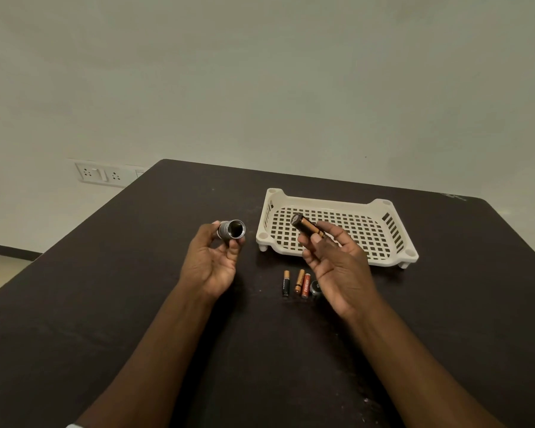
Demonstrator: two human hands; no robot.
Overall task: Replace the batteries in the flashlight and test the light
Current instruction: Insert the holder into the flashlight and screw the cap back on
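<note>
Head camera looks forward and down, close above table (136,273).
</note>
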